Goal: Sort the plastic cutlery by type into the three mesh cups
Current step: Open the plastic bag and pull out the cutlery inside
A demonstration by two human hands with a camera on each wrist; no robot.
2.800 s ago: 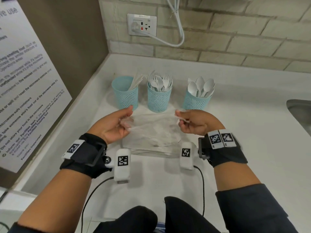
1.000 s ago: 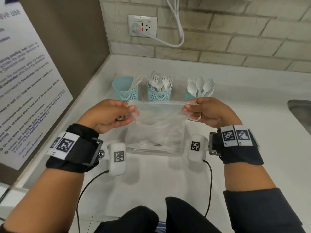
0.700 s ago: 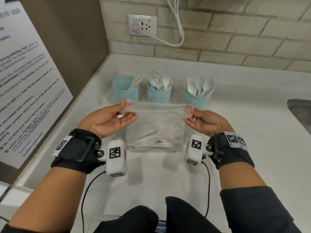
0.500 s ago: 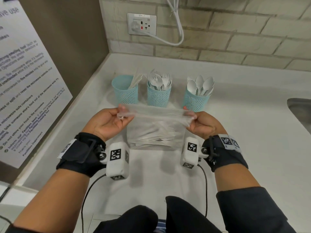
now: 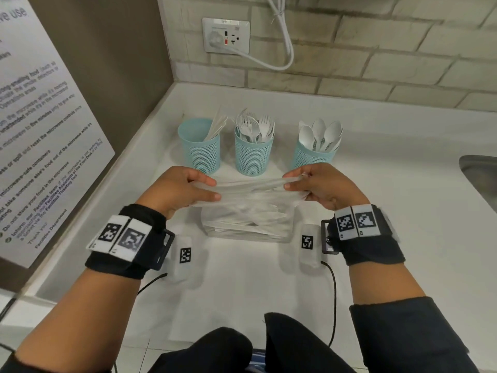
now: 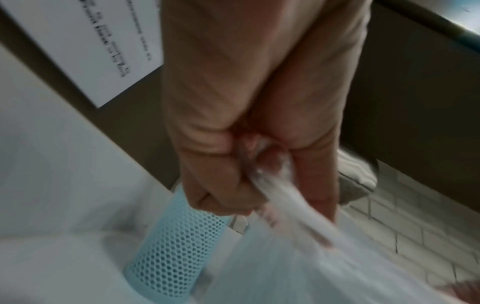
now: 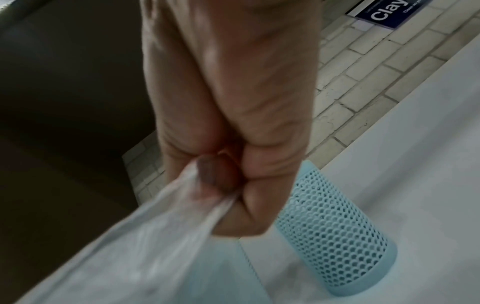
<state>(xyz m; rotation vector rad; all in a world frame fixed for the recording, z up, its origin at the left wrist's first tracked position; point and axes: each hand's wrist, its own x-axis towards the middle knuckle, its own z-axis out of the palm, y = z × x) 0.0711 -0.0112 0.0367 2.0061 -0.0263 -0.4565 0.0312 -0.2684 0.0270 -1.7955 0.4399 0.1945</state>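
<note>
Three blue mesh cups stand in a row at the back of the white counter: the left cup holds knives, the middle cup forks, the right cup spoons. In front of them sits a clear plastic bag with white cutlery lying in its bottom. My left hand pinches the bag's top left corner and my right hand pinches its top right corner, stretching the rim between them. The left wrist view shows the curled fingers gripping the bag beside a mesh cup. The right wrist view shows the same grip.
A wall with a printed notice borders the counter on the left. A brick wall with a socket and white cable lies behind. A steel sink edges in at the right. Bare counter stretches right of the cups.
Both hands kept hold of the bag's top corners, lowered it slightly and pulled the rim taut; the wrists have rolled over so the strap markers now face up.
</note>
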